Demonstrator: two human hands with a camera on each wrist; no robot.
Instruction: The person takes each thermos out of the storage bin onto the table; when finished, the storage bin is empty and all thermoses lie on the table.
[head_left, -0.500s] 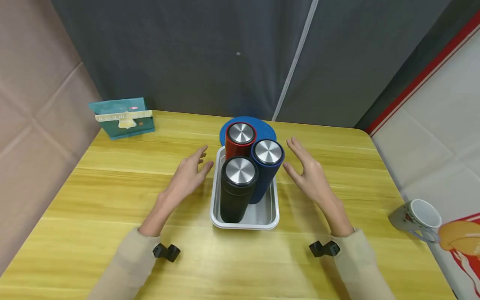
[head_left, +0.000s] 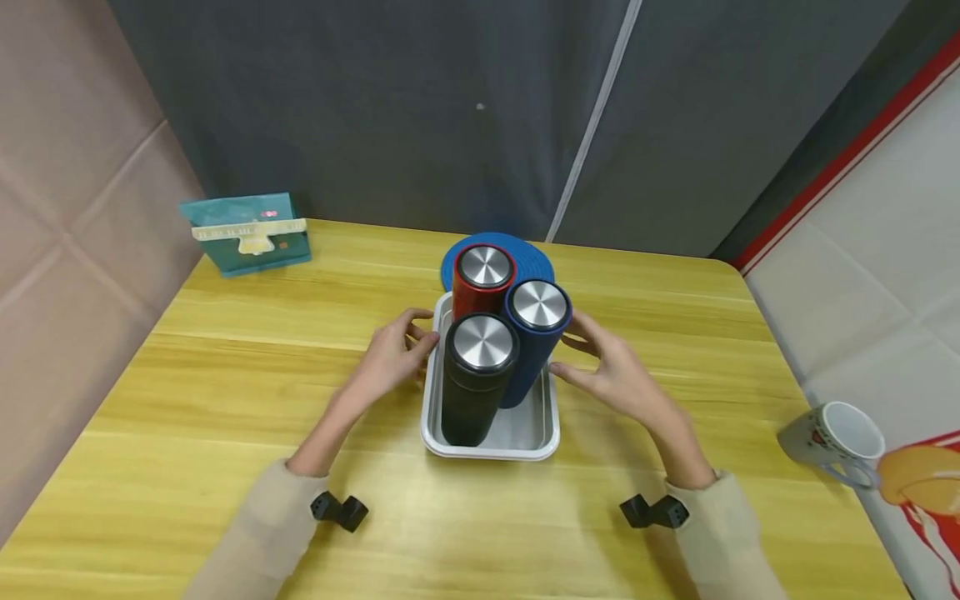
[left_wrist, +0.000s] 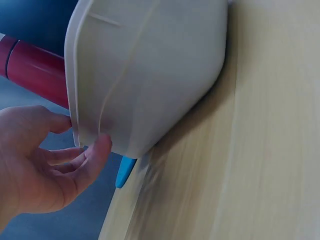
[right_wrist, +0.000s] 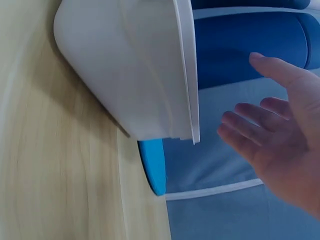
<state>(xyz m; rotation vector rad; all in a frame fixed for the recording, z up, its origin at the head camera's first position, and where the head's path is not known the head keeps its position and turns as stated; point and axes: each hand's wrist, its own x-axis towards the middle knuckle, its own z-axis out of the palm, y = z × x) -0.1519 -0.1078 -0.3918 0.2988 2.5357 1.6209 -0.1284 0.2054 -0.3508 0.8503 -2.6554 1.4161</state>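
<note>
A silver tray stands on the yellow wooden table, with a black bottle, a red bottle and a blue bottle upright in it. My left hand is at the tray's left rim. In the left wrist view the left hand pinches the far corner of the tray between thumb and fingers, beside the red bottle. My right hand hovers by the right rim. In the right wrist view the right hand's fingers are straight, a gap away from the tray and the blue bottle.
A round blue mat lies under the tray's far end. A teal box stands at the back left of the table. A white mug lies on its side off the table's right edge. Dark curtains close off the back.
Both hands have moved inward to the tray. The left hand's fingers have curled onto its left rim; the right hand has come close to the right rim.
</note>
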